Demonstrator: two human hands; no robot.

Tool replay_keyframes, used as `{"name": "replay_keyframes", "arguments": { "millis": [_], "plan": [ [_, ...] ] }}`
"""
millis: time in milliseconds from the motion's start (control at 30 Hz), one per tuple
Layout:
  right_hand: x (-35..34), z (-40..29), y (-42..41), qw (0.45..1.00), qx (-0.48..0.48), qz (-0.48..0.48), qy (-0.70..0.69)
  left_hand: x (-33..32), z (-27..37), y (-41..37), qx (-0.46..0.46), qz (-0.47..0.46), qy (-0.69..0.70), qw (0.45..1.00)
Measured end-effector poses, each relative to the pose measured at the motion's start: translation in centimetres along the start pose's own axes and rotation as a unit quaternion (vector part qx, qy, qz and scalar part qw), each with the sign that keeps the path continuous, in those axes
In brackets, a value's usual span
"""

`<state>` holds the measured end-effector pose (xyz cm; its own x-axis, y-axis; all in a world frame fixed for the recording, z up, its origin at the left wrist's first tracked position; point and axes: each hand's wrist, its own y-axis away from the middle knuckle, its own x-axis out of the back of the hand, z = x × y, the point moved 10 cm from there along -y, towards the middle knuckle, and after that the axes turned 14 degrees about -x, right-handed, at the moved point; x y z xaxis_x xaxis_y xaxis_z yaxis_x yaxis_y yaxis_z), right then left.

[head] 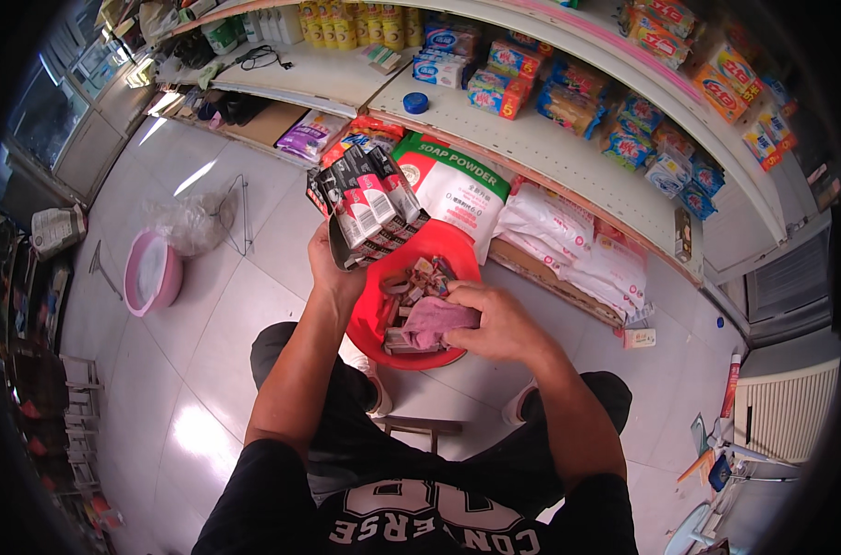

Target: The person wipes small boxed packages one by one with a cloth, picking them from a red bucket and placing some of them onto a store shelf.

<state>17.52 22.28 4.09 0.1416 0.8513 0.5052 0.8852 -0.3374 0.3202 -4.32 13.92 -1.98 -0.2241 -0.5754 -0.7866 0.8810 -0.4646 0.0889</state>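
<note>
My left hand (337,260) grips an open black box (338,239) packed with small pink, white and black cartons (368,208), tilted above the left rim of a red plastic basin (462,243). A pink cloth (431,322) is pinched in my right hand (493,319), over the basin's right side. Inside the basin lie many small cartons and packets (420,277), partly hidden by the cloth. The basin stands on the floor between my feet.
Ahead is a metal shelf (455,114) with packs of soap (500,90) and a blue round tin (415,103). Soap powder bags (455,187) stand below. At left are a pink basin (153,274), a clear plastic bag (191,222) and wire hangers (243,222); a wooden stool (420,424) is beneath me.
</note>
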Motion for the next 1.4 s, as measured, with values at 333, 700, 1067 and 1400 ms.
{"name": "replay_keyframes", "arguments": {
  "millis": [333, 700, 1067, 1400],
  "plan": [
    [0.1, -0.8, 0.8, 0.985, 0.124, 0.083, 0.083, -1.1, -1.2, 0.5, 0.063, -0.036, 0.069, 0.995],
    [11.1, 2.9, 1.6, 0.875, 0.096, 0.214, -0.424, -2.6, -3.6, 3.3, 0.184, -0.091, 0.128, 0.970],
    [7.1, 1.3, 0.4, 0.917, 0.097, 0.291, -0.254, -2.3, -6.9, 5.5, 0.178, -0.073, -0.051, 0.980],
    [7.4, 0.6, 2.4, 0.892, 0.126, 0.342, -0.267, -1.1, -4.5, 3.4, 0.102, -0.040, -0.098, 0.989]
  ]
}}
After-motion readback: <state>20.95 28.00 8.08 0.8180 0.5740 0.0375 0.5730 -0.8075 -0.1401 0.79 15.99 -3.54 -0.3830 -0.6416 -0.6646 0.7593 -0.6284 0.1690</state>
